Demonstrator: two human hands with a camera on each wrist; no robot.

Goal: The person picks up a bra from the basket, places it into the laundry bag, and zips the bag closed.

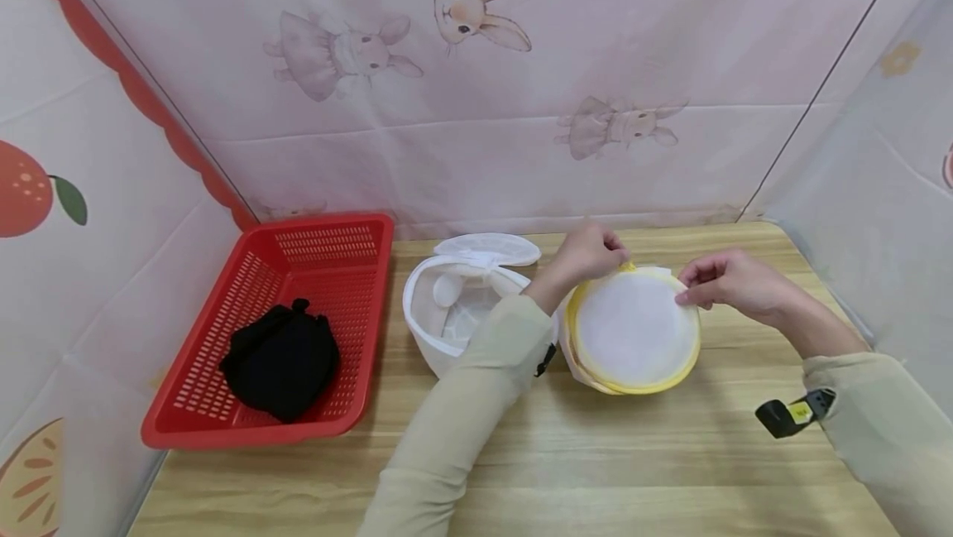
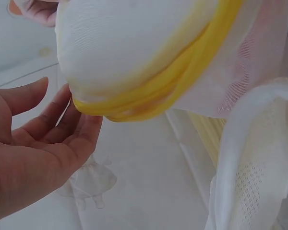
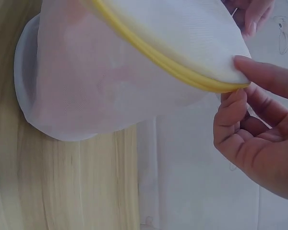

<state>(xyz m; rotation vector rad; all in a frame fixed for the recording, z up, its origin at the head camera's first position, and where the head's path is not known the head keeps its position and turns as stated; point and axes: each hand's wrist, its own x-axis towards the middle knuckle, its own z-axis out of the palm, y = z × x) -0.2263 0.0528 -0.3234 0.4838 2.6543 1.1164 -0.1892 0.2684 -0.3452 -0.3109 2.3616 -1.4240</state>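
A white mesh laundry bag point(image 1: 638, 330) with yellow trim stands on the table, its round lid lying over the top. Pinkish contents show faintly through its side in the right wrist view. My right hand point(image 1: 737, 287) pinches the yellow rim, with the thumb point(image 3: 266, 76) on the lid and fingers beneath. At the rim's far left is my left hand point(image 1: 591, 254); in the left wrist view its fingertips point(image 2: 89, 112) touch the yellow edge while the thumb stays apart. Just left of it sits a second white mesh bag point(image 1: 428, 330) with its lid point(image 1: 491, 248) flipped back.
A red plastic basket point(image 1: 375, 305) stands at the left, with a black cloth bundle point(image 1: 286, 363) inside. The wooden table point(image 1: 596, 471) ends at a printed fabric backdrop point(image 1: 476, 173); similar fabric walls close off both sides.
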